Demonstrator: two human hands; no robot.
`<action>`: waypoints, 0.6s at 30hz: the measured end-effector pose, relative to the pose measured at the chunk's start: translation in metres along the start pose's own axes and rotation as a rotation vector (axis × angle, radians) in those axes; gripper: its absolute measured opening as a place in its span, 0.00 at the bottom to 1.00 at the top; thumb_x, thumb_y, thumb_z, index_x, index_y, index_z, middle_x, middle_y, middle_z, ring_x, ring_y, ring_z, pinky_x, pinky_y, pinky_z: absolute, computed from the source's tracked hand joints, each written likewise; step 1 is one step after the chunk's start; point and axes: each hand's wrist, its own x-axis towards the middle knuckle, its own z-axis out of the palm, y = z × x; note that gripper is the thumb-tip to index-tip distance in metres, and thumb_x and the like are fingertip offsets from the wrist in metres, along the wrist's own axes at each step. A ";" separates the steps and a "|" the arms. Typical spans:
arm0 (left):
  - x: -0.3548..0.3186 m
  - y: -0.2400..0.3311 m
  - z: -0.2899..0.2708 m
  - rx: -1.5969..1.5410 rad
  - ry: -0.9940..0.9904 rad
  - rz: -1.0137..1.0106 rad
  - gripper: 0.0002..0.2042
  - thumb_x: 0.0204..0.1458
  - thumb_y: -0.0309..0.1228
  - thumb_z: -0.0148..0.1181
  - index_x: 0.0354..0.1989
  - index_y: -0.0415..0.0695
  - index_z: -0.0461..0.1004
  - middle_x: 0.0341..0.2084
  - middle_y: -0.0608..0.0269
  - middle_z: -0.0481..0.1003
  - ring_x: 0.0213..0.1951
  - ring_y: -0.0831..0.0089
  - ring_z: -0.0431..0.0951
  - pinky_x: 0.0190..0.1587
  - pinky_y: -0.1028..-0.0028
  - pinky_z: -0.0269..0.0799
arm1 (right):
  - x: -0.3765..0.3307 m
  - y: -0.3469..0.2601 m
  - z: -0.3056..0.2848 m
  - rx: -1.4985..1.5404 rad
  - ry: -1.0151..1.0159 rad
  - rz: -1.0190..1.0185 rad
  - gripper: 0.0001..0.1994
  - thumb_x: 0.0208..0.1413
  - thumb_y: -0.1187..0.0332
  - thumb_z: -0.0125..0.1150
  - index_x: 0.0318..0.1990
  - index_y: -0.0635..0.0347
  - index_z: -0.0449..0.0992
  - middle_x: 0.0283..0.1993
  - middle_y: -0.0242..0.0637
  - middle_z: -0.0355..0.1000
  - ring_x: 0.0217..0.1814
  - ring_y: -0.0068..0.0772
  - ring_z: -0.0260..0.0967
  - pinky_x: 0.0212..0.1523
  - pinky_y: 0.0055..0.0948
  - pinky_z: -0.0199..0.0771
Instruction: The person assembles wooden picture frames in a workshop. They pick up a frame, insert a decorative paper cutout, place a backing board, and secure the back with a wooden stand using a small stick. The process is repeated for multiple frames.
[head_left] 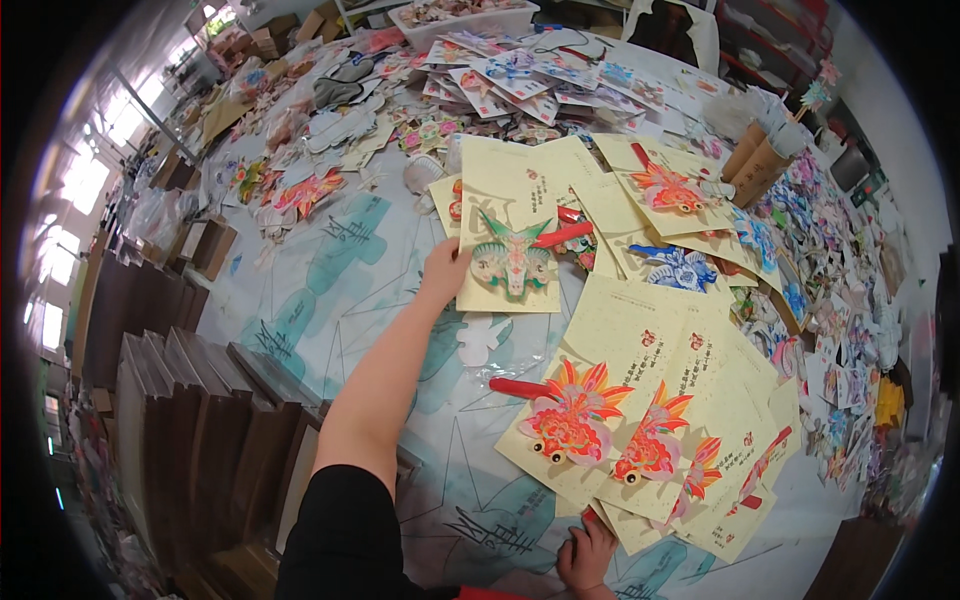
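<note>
My left hand [447,272] pinches the left edge of a cream card [500,190]. A green and pink horned animal-head cutout [514,262] lies on that card's lower part, with a red strip [563,235] at its upper right. At the bottom, my right hand [588,555] has its fingers curled, next to the lower edge of a spread of cream cards [610,350]. A small red bit shows at its fingertips; what they hold is not clear. Orange-red goldfish cutouts [568,420] sit on the spread, and a red strip [518,388] sticks out at its left.
More cream cards carry a goldfish [668,187] and a blue cutout [672,268]. A white cutout [482,340] lies on the patterned table cover. Brown boards [200,420] stand at left. Piled prints [510,80], a white tub [465,22] and brown cardboard tubes [762,160] are farther back.
</note>
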 end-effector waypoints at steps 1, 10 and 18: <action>0.008 -0.018 0.008 0.120 0.178 0.115 0.12 0.48 0.29 0.55 0.40 0.37 0.74 0.25 0.61 0.74 0.27 0.69 0.73 0.31 0.69 0.71 | 0.000 0.001 -0.001 -0.011 -0.002 -0.008 0.13 0.41 0.68 0.58 0.38 0.54 0.73 0.49 0.39 0.65 0.54 0.45 0.60 0.57 0.48 0.52; 0.043 -0.010 0.013 -0.750 -0.082 -0.653 0.13 0.51 0.28 0.54 0.44 0.36 0.73 0.32 0.58 0.76 0.31 0.71 0.77 0.35 0.73 0.72 | -0.002 -0.003 -0.003 0.008 0.044 -0.001 0.14 0.41 0.69 0.57 0.39 0.54 0.72 0.51 0.38 0.65 0.54 0.45 0.60 0.57 0.47 0.52; 0.003 0.128 -0.110 -0.409 0.134 -0.257 0.13 0.50 0.27 0.55 0.42 0.32 0.74 0.30 0.60 0.77 0.29 0.76 0.75 0.32 0.77 0.69 | -0.003 -0.003 -0.006 0.022 0.036 -0.005 0.14 0.40 0.69 0.57 0.39 0.55 0.72 0.50 0.39 0.66 0.55 0.44 0.62 0.56 0.46 0.55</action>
